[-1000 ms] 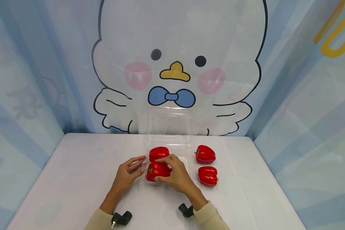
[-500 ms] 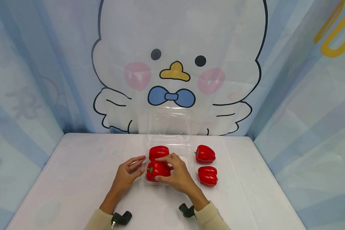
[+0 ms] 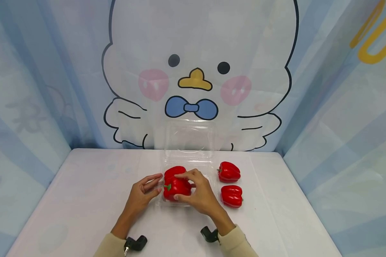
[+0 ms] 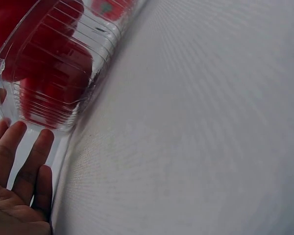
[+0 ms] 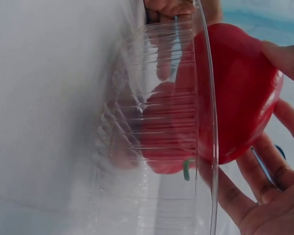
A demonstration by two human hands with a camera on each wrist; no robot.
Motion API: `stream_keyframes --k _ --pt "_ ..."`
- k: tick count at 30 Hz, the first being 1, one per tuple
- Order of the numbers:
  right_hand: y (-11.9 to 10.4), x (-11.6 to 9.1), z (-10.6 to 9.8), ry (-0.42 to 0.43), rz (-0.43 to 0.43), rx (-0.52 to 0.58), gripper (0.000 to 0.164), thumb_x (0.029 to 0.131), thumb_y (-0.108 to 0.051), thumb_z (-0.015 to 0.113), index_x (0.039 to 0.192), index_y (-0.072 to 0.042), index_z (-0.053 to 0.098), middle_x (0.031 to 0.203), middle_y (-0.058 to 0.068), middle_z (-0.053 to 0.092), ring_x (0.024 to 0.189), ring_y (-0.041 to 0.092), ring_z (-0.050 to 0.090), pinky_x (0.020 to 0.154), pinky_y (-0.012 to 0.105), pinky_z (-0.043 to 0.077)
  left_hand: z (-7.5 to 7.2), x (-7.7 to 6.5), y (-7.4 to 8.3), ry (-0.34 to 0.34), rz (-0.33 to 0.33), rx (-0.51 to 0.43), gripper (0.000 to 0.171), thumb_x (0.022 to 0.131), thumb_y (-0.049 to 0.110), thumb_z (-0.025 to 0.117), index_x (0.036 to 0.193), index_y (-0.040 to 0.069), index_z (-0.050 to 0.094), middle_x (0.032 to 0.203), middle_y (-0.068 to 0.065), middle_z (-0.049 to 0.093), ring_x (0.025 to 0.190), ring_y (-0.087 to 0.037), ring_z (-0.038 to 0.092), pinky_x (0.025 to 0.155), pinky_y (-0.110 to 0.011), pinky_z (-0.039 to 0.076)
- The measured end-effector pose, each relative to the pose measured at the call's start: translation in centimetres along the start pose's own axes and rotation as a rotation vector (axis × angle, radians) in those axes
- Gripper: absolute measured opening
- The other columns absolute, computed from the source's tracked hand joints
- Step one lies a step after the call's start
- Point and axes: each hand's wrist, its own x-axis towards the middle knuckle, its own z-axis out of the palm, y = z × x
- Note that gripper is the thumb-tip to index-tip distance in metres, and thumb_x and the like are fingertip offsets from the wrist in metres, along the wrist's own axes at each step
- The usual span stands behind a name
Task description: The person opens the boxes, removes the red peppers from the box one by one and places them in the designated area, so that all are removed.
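Note:
My right hand [image 3: 201, 194] grips a red bell pepper [image 3: 178, 190] with a green stem, fingers at its far side and thumb at the near side. In the right wrist view this pepper [image 5: 242, 93] stands partly above the rim of a clear plastic clamshell box [image 5: 213, 122]. Another red pepper [image 3: 174, 171] lies behind it in the left half of the box, partly covered in the head view. My left hand [image 3: 140, 194] is at the box's left side. Its fairly straight fingers [image 4: 36, 154] reach right to the box wall in the left wrist view.
Two more red peppers, one farther back [image 3: 229, 172] and one nearer [image 3: 232, 196], lie on the white table [image 3: 276, 214] right of the box. The box's clear lid [image 3: 189, 137] stands raised at the back, before a printed curtain [image 3: 257, 43].
The rear pepper in the box has shifted slightly left and toward me. The held pepper has moved slightly away from me with my right hand. My left hand stays almost still.

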Motion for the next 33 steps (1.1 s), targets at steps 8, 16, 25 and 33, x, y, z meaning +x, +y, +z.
stream_keyframes --k 8,16,25,33 --pt "0.0 -0.1 -0.7 0.040 -0.014 -0.010 0.061 0.081 -0.026 0.094 0.136 -0.034 0.070 0.127 -0.005 0.065 0.124 0.016 0.062 0.097 0.040 0.064 0.1 -0.1 0.3 -0.002 -0.022 0.010 0.052 0.098 0.014 0.077 0.147 0.011 0.061 0.152 -0.010 0.062 0.145 -0.030 0.057 0.110 -0.026 0.052" --pt "-0.2 -0.2 -1.9 0.065 -0.005 -0.013 0.062 0.079 -0.023 0.095 0.136 -0.034 0.071 0.129 -0.006 0.065 0.124 0.016 0.062 0.097 0.045 0.064 0.2 -0.2 0.5 0.000 -0.022 0.003 0.051 0.099 0.008 0.075 0.147 0.010 0.061 0.152 -0.011 0.062 0.144 -0.031 0.058 0.108 -0.022 0.053" --pt "0.1 -0.4 -3.5 0.093 0.003 -0.028 0.061 0.080 -0.023 0.095 0.135 -0.034 0.072 0.127 -0.008 0.065 0.123 0.016 0.062 0.098 0.046 0.064 0.1 0.0 0.3 -0.005 -0.020 -0.034 0.051 0.098 0.006 0.075 0.147 0.008 0.061 0.153 -0.012 0.062 0.143 -0.030 0.058 0.107 -0.017 0.052" --pt "0.5 -0.6 -5.0 0.120 0.015 -0.063 0.064 0.079 -0.023 0.096 0.137 -0.033 0.070 0.132 -0.005 0.065 0.127 0.020 0.061 0.098 0.047 0.064 0.1 -0.1 0.4 0.002 -0.039 -0.035 0.050 0.099 0.005 0.074 0.146 0.008 0.062 0.153 -0.012 0.062 0.143 -0.030 0.058 0.104 -0.016 0.053"
